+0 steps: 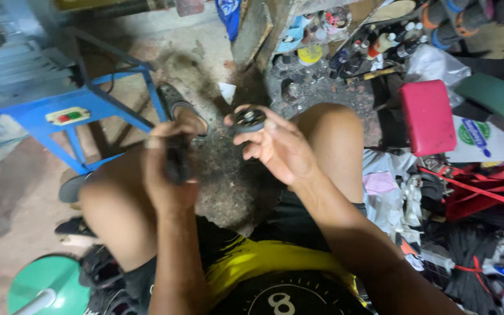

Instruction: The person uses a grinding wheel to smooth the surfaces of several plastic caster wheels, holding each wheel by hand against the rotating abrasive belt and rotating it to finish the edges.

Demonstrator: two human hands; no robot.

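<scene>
My right hand (278, 146) holds a small round black tin (248, 119) at its fingertips, above my right knee, its open top facing up. My left hand (167, 169) is closed around a dark object (176, 158), blurred; it looks like a brush or a shoe part, but I cannot tell which. Both hands hover between my bare knees over a dirty, dark-stained concrete floor (228, 181). The two hands are a short gap apart and do not touch.
A blue metal machine stand (83, 105) with a switch box is at the left. A sandal (182, 108) lies on the floor ahead. Bottles and tins (345, 46) crowd the back. A pink stool (427, 116) and piled bags and straps (473, 198) fill the right. A green round thing (48, 286) is at lower left.
</scene>
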